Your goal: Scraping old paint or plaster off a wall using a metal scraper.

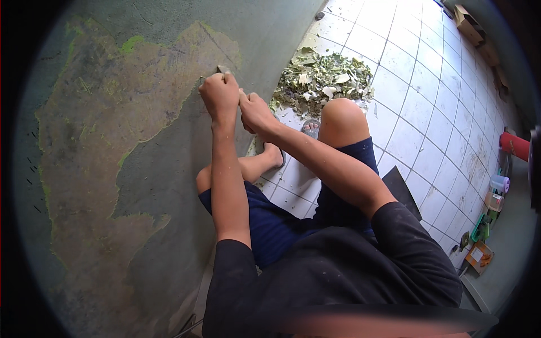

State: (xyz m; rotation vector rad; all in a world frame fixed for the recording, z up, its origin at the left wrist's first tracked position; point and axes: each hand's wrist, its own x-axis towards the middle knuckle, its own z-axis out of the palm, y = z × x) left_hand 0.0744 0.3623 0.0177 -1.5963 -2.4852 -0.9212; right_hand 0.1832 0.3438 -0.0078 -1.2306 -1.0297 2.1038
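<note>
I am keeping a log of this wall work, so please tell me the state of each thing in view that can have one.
Left hand: closed on the scraper, pressed to the wall.
Right hand: closed, against the left hand.
Scraper: blade tip on the wall, mostly hidden by the hands.
Wall paint: partly scraped off; brownish bare patches show.
Paint flakes: heaped on the tiled floor.
Red roll: lying on its side.

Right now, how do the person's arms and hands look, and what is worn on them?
Both forearms are bare. The left hand and right hand wear no gloves, and no watch or rings are visible. Black short sleeves of a dusty shirt cover the upper arms.
</note>
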